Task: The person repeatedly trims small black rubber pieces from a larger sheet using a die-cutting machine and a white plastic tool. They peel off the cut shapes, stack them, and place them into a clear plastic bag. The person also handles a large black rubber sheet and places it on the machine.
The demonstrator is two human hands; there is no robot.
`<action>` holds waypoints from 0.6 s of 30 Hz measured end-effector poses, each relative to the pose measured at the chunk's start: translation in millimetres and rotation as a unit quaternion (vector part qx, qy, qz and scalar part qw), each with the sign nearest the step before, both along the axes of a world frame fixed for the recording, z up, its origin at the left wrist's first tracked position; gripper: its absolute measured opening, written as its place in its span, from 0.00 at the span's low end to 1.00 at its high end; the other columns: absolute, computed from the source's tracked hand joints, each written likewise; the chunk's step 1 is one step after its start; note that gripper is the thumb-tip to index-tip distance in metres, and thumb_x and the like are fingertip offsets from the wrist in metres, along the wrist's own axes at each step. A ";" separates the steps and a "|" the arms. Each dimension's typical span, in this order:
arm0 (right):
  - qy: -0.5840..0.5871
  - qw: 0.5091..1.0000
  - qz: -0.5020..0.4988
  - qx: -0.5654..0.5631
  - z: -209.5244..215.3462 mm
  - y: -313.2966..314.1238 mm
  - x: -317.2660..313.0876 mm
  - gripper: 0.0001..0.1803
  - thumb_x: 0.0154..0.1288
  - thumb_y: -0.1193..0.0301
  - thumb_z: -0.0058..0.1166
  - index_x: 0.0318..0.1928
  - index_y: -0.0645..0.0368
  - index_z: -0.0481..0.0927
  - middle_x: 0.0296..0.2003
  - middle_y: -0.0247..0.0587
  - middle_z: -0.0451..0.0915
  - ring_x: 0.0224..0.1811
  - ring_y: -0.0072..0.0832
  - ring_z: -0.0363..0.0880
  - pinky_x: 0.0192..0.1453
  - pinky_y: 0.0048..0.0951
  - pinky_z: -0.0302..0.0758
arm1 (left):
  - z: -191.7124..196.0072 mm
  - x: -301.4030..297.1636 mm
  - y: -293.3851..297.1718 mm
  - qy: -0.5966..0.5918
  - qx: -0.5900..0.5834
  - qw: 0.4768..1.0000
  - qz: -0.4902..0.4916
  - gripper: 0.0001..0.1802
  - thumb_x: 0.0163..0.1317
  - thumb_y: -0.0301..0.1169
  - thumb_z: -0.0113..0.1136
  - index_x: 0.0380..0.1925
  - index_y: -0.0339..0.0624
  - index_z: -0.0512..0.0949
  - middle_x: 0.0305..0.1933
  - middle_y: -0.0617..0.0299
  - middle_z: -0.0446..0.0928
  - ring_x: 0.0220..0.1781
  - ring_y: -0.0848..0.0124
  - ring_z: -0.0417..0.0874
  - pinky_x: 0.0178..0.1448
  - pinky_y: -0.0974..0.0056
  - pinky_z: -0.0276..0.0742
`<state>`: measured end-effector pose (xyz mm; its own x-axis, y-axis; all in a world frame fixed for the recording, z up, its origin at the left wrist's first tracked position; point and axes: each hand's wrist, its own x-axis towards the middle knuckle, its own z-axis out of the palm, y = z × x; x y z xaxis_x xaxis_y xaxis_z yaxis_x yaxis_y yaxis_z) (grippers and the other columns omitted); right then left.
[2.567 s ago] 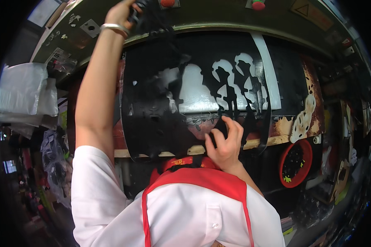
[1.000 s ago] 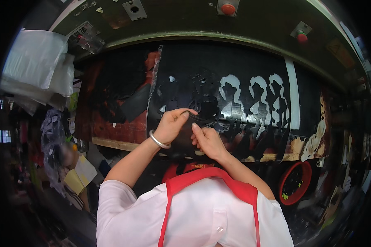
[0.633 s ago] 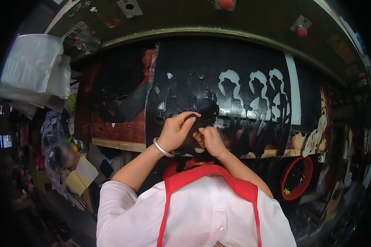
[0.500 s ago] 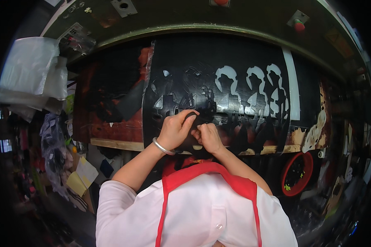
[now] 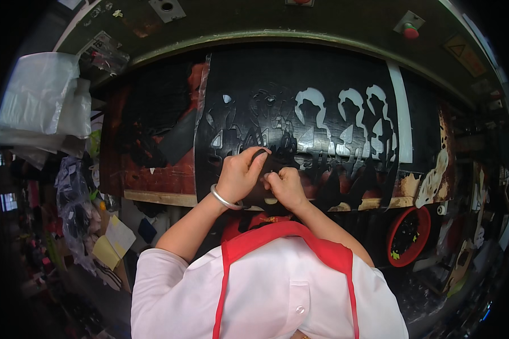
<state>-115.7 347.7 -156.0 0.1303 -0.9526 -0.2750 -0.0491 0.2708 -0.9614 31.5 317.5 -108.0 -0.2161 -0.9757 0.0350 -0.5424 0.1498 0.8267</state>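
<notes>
A black sheet (image 5: pixel 254 70) with a row of cut-out shapes covers the middle of the table, its front part hanging over the edge. At its near side, my left hand (image 5: pixel 236 178) is closed on a black cut-out piece (image 5: pixel 259 153), which shows between thumb and fingers. Close to its right, my right hand (image 5: pixel 288 189) is curled with thumb and forefinger pinched at the same black piece; the exact grip is partly hidden. Pale gaps in the sheet lie beyond and to the right of my hands.
Black scraps (image 5: pixel 178 141) lie on the reddish board at left. A pale strip (image 5: pixel 400 113) runs along the sheet's right side. A red basin (image 5: pixel 426 237) holding dark scraps stands below right. Clear plastic bags (image 5: pixel 37 99) hang at left. A machine bar with a red button (image 5: pixel 410 33) spans the back.
My hands stay in nearly the same place, with the left shifted very slightly toward me and the fingers of both a little rearranged on the black piece.
</notes>
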 end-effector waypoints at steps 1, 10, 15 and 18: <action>0.001 1.000 -0.004 -0.008 1.7 0.6 0.2 0.18 0.58 0.67 0.50 0.19 0.68 0.79 0.14 0.41 0.78 0.16 0.24 0.75 0.24 0.27 0.71 | 1.1 -1.2 2.5 -0.004 -0.009 1.000 -0.004 0.09 0.67 0.31 0.56 0.41 0.39 0.82 0.19 0.51 0.77 0.18 0.64 0.80 0.24 0.63 0.72; -0.072 0.995 0.013 0.071 1.8 0.2 -2.7 0.16 0.60 0.72 0.41 0.27 0.68 0.83 0.19 0.39 0.81 0.18 0.20 0.72 0.25 0.24 0.69 | 4.0 1.0 -0.6 -0.007 0.005 1.000 0.001 0.10 0.63 0.28 0.59 0.44 0.39 0.81 0.21 0.53 0.79 0.20 0.65 0.83 0.26 0.66 0.76; -0.130 0.990 0.035 0.049 -15.6 -4.3 -10.9 0.18 0.61 0.71 0.39 0.20 0.65 0.78 0.14 0.35 0.75 0.16 0.19 0.68 0.22 0.26 0.64 | -8.9 -6.6 1.6 0.066 -0.164 0.980 -0.093 0.16 0.54 0.21 0.63 0.45 0.36 0.79 0.36 0.52 0.83 0.34 0.73 0.85 0.41 0.69 0.79; -0.084 0.996 0.009 0.011 -29.8 -0.3 -15.4 0.18 0.60 0.70 0.40 0.17 0.64 0.76 0.12 0.37 0.73 0.16 0.24 0.71 0.23 0.28 0.66 | 10.7 -12.9 -18.2 0.176 0.024 0.984 -0.005 0.11 0.60 0.23 0.60 0.43 0.36 0.78 0.40 0.60 0.79 0.32 0.74 0.82 0.35 0.70 0.78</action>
